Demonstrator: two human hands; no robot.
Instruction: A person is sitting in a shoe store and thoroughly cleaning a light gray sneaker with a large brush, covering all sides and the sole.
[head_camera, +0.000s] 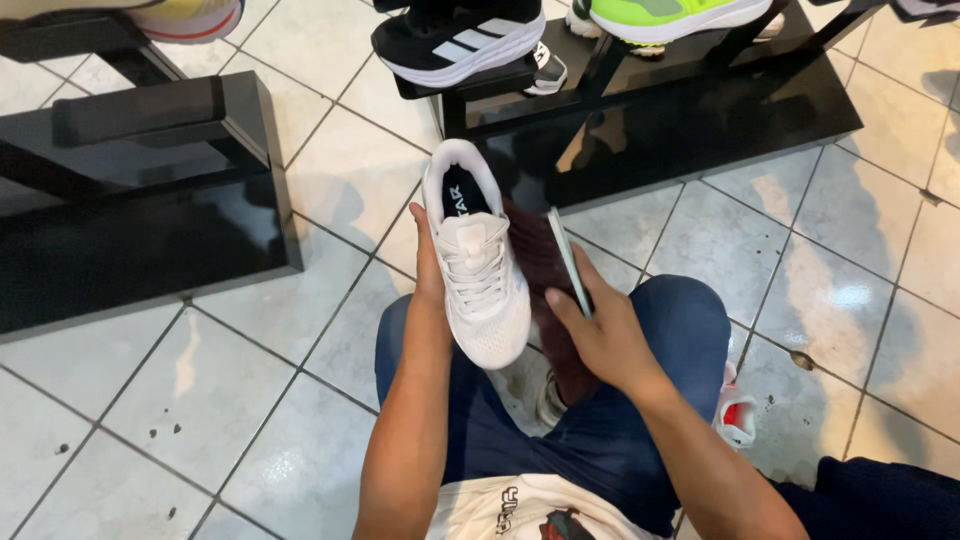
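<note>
Your left hand (428, 268) is clasped around the side of the white sneaker (478, 268), holding it sole-down above your knees, its long axis running away from you with the heel opening at the far end and the toe toward your lap; your right hand (600, 335) is closed on a dark maroon cloth (535, 255) and a thin flat brush-like tool (568, 262), just beside the sneaker's right flank. The left hand carries the sneaker, so the right is the free working side; beyond, a black display stand (690, 120) on the tiled floor (200, 400) bears a black striped shoe (460, 40).
</note>
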